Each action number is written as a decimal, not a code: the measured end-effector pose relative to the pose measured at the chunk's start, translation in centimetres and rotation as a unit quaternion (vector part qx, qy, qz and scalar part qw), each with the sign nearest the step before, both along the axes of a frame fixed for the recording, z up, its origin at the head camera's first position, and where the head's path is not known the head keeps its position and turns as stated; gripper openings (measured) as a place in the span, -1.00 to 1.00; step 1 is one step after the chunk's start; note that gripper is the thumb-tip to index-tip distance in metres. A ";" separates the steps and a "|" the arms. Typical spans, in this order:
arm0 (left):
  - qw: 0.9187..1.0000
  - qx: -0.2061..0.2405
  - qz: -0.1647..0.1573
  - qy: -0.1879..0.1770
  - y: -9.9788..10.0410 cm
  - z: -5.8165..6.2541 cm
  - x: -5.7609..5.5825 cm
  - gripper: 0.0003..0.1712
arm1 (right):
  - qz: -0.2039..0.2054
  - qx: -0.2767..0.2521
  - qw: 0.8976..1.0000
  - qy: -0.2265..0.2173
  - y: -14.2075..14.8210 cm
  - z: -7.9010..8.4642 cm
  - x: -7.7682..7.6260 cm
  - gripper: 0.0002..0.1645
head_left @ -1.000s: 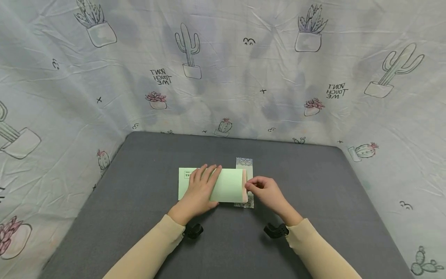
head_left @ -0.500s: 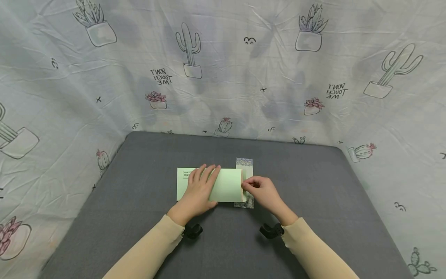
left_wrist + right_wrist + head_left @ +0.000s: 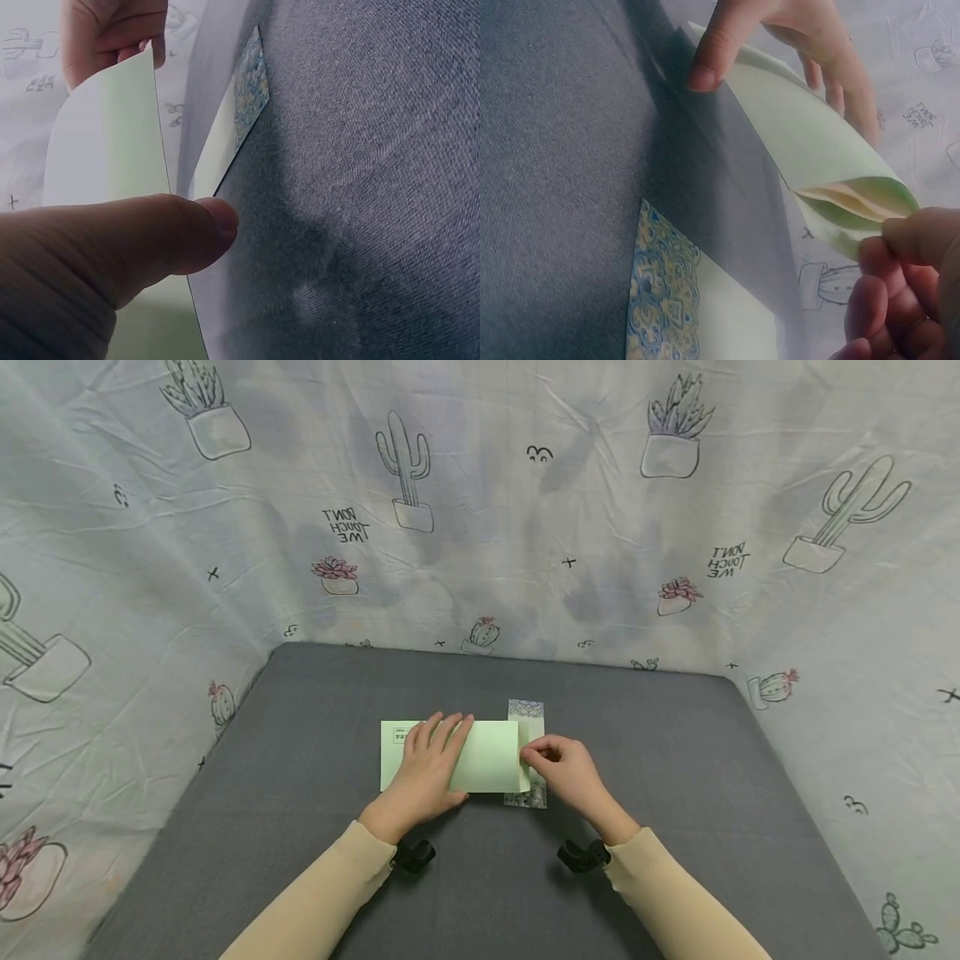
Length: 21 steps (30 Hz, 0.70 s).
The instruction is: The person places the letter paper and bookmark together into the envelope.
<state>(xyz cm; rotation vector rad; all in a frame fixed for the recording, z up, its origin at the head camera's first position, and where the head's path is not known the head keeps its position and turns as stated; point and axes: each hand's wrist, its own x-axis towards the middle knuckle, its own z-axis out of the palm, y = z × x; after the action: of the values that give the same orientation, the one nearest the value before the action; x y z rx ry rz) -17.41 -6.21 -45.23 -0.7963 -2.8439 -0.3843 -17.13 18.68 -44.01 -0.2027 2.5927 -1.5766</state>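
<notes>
On my screen, a green envelope [image 3: 483,764] sits just below the frame's centre, overlapping a patterned card [image 3: 531,712]. I see the left hand [image 3: 422,768] resting across it, fingers spread; the right hand [image 3: 567,774] pinches its open end.

A grey table [image 3: 487,893] carries a green envelope [image 3: 487,757] and, partly beneath it, a patterned card [image 3: 532,724].

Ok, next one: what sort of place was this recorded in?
Probably a small indoor recording booth, though nothing confirms it: a gray tabletop, a wrinkled cactus-print curtain behind it and along both sides, and black devices worn at the person's wrists.
</notes>
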 end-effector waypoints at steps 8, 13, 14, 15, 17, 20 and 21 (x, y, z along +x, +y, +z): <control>1.000 0.002 0.014 0.000 -0.7 0.1 -0.4 0.37 | -0.065 -0.012 0.998 0.022 0.8 -0.6 -0.6 -0.82; 1.000 -0.002 0.018 -0.006 -1.3 -0.1 -0.4 0.36 | -0.088 -0.002 0.996 0.011 0.9 -1.4 -0.6 -0.74; 1.000 -0.003 0.019 -0.007 -1.5 -0.1 -0.4 0.37 | -0.091 0.004 0.996 0.008 0.8 -1.6 -0.5 -0.71; 1.000 -0.002 0.019 -0.009 -1.6 -0.2 -0.4 0.37 | -0.093 0.010 0.996 0.004 0.8 -1.8 -0.5 -0.66; 1.000 -0.003 0.020 -0.010 -1.9 -0.3 -0.4 0.37 | -0.098 0.025 0.995 -0.004 0.8 -2.1 -0.4 -0.56; 1.000 -0.006 0.020 -0.012 -2.2 -0.4 -0.4 0.37 | -0.104 0.053 0.993 -0.012 0.8 -2.5 -0.1 -0.41; 1.000 -0.005 0.019 -0.013 -2.3 -0.5 -0.4 0.37 | -0.106 0.062 0.992 -0.016 0.8 -2.7 0.0 -0.37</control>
<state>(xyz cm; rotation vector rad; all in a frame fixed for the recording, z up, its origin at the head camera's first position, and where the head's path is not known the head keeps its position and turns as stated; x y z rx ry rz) -17.77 -8.53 -45.71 -0.7444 -2.8813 -0.3786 -17.12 19.50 -46.69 0.1120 2.7532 -1.4568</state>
